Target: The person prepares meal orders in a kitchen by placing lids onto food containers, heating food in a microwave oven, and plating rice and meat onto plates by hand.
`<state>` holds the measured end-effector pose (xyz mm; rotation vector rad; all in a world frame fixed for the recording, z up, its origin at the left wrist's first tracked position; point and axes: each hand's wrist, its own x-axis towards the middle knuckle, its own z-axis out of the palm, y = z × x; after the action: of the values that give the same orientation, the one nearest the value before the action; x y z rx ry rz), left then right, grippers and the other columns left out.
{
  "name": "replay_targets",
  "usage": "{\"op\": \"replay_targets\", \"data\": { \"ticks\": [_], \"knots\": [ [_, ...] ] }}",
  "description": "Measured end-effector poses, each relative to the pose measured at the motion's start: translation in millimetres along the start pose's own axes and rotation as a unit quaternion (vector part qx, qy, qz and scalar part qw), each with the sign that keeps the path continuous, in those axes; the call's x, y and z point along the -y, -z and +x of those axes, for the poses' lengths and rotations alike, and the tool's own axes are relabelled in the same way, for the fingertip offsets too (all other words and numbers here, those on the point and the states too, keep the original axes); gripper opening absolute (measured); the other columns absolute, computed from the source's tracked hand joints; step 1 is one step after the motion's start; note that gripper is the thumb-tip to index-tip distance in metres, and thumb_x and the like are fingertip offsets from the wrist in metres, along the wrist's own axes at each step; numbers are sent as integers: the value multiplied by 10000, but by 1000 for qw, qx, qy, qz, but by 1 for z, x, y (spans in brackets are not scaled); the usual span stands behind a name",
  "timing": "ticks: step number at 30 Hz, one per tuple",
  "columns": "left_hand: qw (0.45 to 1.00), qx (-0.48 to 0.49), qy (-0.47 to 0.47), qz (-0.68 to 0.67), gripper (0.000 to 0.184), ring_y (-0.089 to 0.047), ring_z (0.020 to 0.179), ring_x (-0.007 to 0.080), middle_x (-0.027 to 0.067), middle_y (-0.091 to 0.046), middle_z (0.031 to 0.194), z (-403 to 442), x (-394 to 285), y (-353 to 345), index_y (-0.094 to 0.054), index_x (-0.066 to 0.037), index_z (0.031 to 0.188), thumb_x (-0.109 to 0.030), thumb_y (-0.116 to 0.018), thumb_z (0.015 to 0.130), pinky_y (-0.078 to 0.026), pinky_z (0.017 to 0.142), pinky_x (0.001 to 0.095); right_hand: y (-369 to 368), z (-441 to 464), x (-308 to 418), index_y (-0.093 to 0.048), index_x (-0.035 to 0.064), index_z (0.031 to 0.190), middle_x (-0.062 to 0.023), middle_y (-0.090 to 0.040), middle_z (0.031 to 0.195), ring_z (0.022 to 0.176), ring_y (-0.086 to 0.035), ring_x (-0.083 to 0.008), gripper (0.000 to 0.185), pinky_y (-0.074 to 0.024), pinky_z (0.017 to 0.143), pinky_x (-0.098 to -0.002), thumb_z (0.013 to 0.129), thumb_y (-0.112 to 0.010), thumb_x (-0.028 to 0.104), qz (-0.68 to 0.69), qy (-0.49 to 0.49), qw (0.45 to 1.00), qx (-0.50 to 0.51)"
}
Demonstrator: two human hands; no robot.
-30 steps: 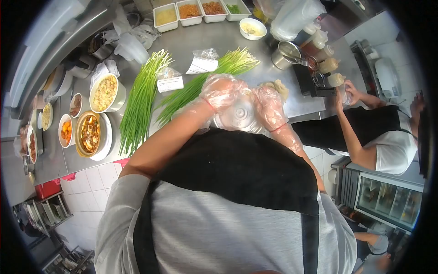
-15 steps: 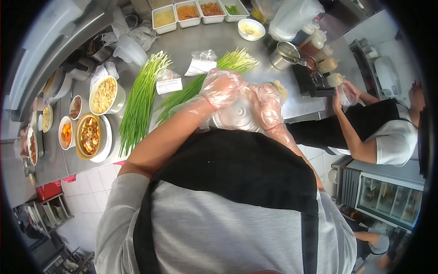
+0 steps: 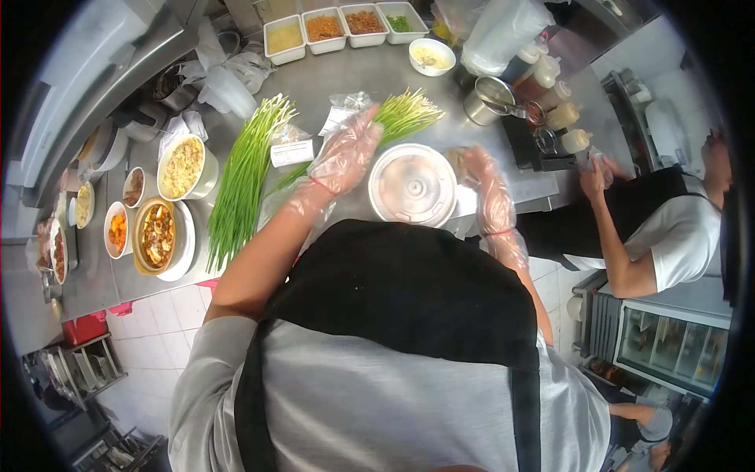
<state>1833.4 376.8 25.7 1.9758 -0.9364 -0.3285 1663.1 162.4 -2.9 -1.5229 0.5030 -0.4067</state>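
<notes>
A round container closed with a translucent white lid (image 3: 397, 204) sits on the steel counter in front of my apron. My left hand (image 3: 346, 157), in a clear plastic glove with a red band at the wrist, is left of the lid, fingers stretched out and holding nothing. On the other side my right hand (image 3: 486, 175), gloved the same way, has its fingers curled by the lid's right edge. A small brownish patch shows at those fingertips; what it is I cannot make out. Green chives lie in two bunches, one (image 3: 250, 185) to the left and another (image 3: 405, 114) behind my left hand.
A label (image 3: 292, 153) and a second packet (image 3: 338, 118) lie by the chives. Food bowls, including a brown pot (image 3: 157, 236), stand left. Topping trays (image 3: 323, 27) line the back; a metal pot (image 3: 487, 101) and sauce bottles (image 3: 562, 116) stand right, near a co-worker (image 3: 621, 220).
My hands have moved apart, off the top of the container, so its lid now shows whole. My left hand shifted left and its fingers straightened. The co-worker's hands drew closer together.
</notes>
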Motion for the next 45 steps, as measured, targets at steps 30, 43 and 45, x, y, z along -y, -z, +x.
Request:
{"op": "replay_targets", "data": {
  "ticks": [30, 43, 45],
  "knots": [
    [926, 126, -131, 331, 1106, -142, 1430, 353, 177, -187, 1538, -14, -50, -21, -177, -62, 1489, -717, -588, 697, -86, 1115, 591, -19, -5, 24, -552, 7, 1225, -127, -564, 1211, 1117, -526, -213, 429, -397, 963, -334, 944, -538, 331, -141, 158, 977, -5],
    [969, 2, -152, 194, 603, -421, 1275, 343, 179, -475, 1351, 14, -16, -25, -430, -152, 1383, -347, -616, 843, -340, 1045, 412, 180, 52, 173, -583, 57, 817, -37, -536, 743, 679, -499, -127, 234, -439, 661, -293, 953, -555, 245, 131, 320, 897, -275],
    [984, -97, -83, 126, 474, -509, 1195, 318, 166, -548, 1277, 17, -17, -5, -541, -130, 1299, -236, -629, 845, -414, 983, 371, 158, 52, 171, -619, 32, 894, -36, -567, 775, 683, -523, -126, 249, -445, 654, -288, 955, -543, 261, 42, 281, 945, -163]
  ]
}}
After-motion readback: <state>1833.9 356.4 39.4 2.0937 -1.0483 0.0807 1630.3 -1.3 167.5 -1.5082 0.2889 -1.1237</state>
